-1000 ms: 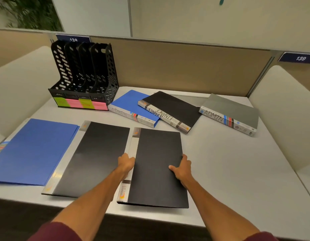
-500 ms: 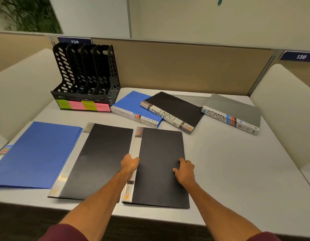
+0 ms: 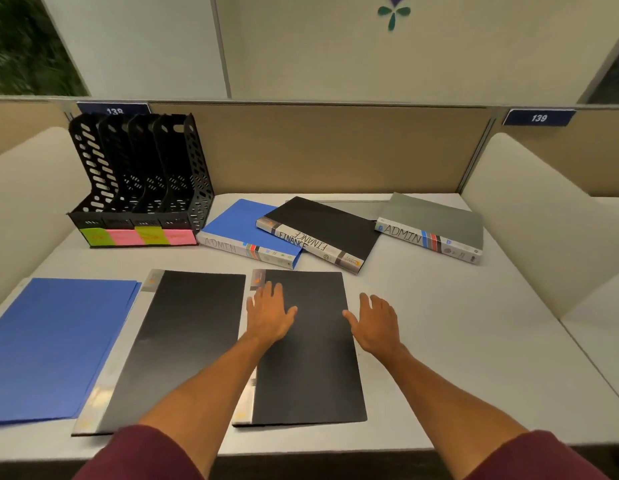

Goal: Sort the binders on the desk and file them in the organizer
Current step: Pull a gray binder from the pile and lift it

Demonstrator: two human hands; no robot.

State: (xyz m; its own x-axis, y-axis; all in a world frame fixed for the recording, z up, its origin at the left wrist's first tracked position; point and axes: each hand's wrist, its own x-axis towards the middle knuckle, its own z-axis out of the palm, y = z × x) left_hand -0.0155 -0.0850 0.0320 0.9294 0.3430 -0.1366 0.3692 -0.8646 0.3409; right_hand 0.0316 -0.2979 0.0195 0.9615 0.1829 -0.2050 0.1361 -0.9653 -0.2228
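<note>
A black folder (image 3: pixel 311 362) lies flat at the desk's front centre. My left hand (image 3: pixel 268 315) is spread over its left side and my right hand (image 3: pixel 375 323) over its right edge, both holding nothing. Left of it lie a second black folder (image 3: pixel 183 337) and a blue folder (image 3: pixel 55 344). Further back are a blue ADMIN binder (image 3: pixel 247 228), a black FINANCE binder (image 3: pixel 322 228) overlapping it, and a grey ADMIN binder (image 3: pixel 436 226). The black organizer (image 3: pixel 141 181) stands at the back left with green and pink labels; its slots look empty.
Low cream partitions (image 3: pixel 530 216) flank the white desk (image 3: pixel 457 341) on both sides. A tan divider wall (image 3: pixel 318 147) runs along the back, with plates numbered 138 and 139.
Both hands have let go of the centre black folder's edges and moved forward over it with fingers spread. The view has tilted upward.
</note>
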